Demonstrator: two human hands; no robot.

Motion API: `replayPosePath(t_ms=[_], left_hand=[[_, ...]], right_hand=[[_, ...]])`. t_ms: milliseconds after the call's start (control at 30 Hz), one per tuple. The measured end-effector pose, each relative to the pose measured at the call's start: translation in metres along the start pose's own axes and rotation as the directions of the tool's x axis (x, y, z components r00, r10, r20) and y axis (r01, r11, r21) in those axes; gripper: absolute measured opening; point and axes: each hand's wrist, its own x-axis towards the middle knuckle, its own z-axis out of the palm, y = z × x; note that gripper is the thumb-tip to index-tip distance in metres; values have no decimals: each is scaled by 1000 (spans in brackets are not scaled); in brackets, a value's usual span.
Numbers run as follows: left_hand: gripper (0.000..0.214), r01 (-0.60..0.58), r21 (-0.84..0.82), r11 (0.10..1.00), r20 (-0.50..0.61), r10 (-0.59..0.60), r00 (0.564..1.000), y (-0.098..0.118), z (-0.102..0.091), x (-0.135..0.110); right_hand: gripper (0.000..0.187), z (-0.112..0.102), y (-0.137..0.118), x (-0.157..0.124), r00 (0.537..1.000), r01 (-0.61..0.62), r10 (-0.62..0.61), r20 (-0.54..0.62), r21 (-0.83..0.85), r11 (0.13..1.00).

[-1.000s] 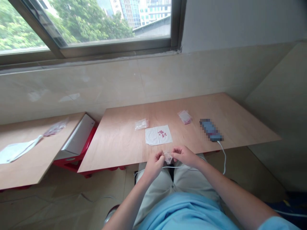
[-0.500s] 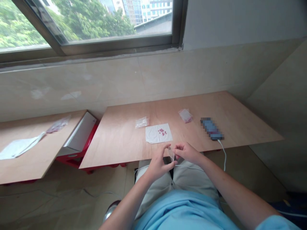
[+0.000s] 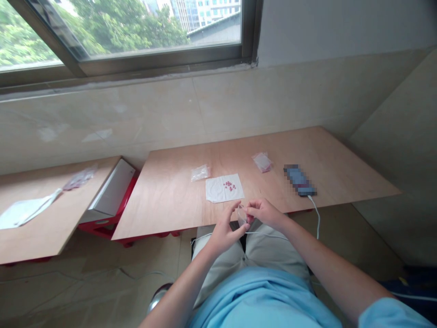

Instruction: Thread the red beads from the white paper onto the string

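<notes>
My left hand [image 3: 223, 230] and my right hand [image 3: 264, 212] meet at the near edge of the wooden table [image 3: 170, 200]. Between their fingertips they pinch a small clear plastic bag [image 3: 242, 215]. Just beyond them lies a white sheet [image 3: 218, 191] with several small red beads [image 3: 229, 185] on it. A clear bag [image 3: 200, 172] lies to the left of the sheet, and another bag with pink contents [image 3: 262, 161] lies to the right.
A phone [image 3: 299, 180] on a white cable [image 3: 317, 218] lies at the right of the table. A second wooden board [image 3: 51, 228] at the left carries a white cloth [image 3: 20, 212] and a bag. A white box [image 3: 112, 191] on red crates fills the gap between them.
My hands have shifted slightly toward the table edge. My left fingers have opened up around the small bag, and the bag now stands more upright between the two hands.
</notes>
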Motion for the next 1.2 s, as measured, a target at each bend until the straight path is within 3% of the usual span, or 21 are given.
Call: replayPosePath(t_ms=[300, 400, 533, 733, 967, 1200], left_hand=[[60, -30, 16, 999, -21, 30, 999, -2, -3, 2], [65, -95, 105, 990, -14, 98, 995, 3, -9, 3], [42, -169, 273, 947, 80, 153, 985, 10, -17, 4], [26, -226, 406, 885, 176, 167, 970, 7, -17, 4], [15, -264, 499, 825, 184, 197, 963, 7, -19, 2], [12, -265, 461, 847, 195, 195, 961, 5, -18, 1]], right_hand=[[25, -4, -1, 0, 1000, 31, -31, 1, -46, 998], [25, -4, 0, 1, 999, 32, -34, -25, -81, 996], [25, -4, 1, 1, 998, 42, -47, -33, -137, 990], [23, 0, 6, -2, 995, 71, -91, -50, -315, 947], [22, -2, 6, -3, 989, 75, -128, -70, -512, 856], [23, -1, 7, -2, 995, 60, -88, -41, -462, 885]])
